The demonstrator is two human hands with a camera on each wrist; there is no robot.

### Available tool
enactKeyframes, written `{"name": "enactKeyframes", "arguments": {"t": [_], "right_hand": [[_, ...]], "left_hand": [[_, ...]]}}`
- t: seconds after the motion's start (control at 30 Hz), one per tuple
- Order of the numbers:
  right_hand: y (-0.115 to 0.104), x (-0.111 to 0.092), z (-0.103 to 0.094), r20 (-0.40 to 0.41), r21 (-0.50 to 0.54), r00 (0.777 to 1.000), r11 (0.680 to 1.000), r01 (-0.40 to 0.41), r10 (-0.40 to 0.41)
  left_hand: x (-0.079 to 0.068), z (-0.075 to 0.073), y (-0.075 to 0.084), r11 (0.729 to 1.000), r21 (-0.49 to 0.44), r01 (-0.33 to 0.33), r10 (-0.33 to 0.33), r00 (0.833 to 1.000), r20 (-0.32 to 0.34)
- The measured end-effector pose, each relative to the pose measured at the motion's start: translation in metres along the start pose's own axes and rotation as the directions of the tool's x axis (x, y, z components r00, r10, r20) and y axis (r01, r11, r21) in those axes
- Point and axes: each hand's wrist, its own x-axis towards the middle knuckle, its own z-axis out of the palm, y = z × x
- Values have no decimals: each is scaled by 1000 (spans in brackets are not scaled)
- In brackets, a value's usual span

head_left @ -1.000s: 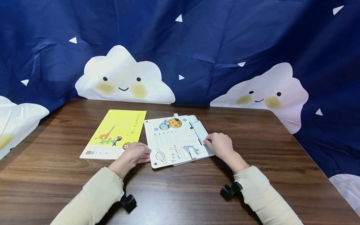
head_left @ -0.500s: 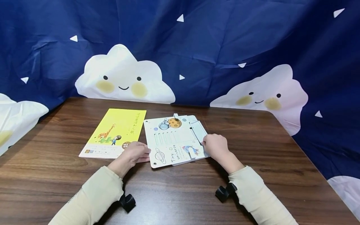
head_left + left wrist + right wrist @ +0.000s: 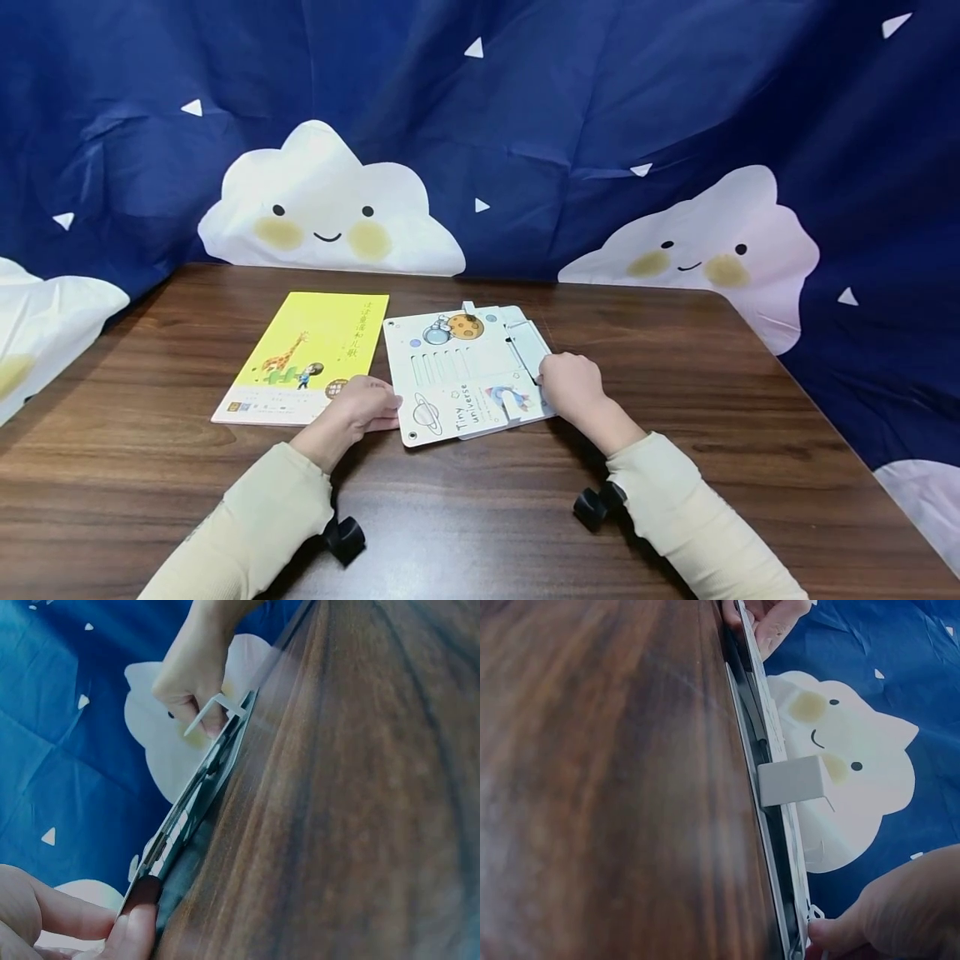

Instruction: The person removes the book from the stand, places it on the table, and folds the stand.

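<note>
A flat white book stand [image 3: 442,375] printed with planets, a rocket and "Tiny universe" lies at the middle of the table in the head view. My left hand [image 3: 360,412] pinches its left edge between thumb and fingers. At the right side, my right hand [image 3: 573,387] has its fingers curled at a pale strip [image 3: 531,346] of the stand. The left wrist view shows the stand edge-on, its layers slightly apart, with left fingers [image 3: 135,926] around the edge. A white bent tab [image 3: 791,781] sticks out in the right wrist view, and my right thumb [image 3: 840,930] presses the edge.
A yellow book [image 3: 322,337] with a giraffe on its cover lies left of the stand, partly behind my left hand. The brown wooden table [image 3: 480,525] ends against a blue curtain [image 3: 525,108] with white clouds.
My right hand has shifted slightly left along the stand's right side, and its fingers are more curled. The left hand, stand and book stay about where they were.
</note>
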Motion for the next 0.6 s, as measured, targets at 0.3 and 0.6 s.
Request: {"name": "enactKeyframes", "arguments": {"t": [0.3,0.6], "right_hand": [[2,-5,1,-8,15,1000,1000,-3,3],[1,-9,-1,-16,17,1000,1000,-13,13]], "left_hand": [[11,0,4,998,63,14,-12,1000,-21],[22,-5,11,995,91,37,-36,999,-10]]}}
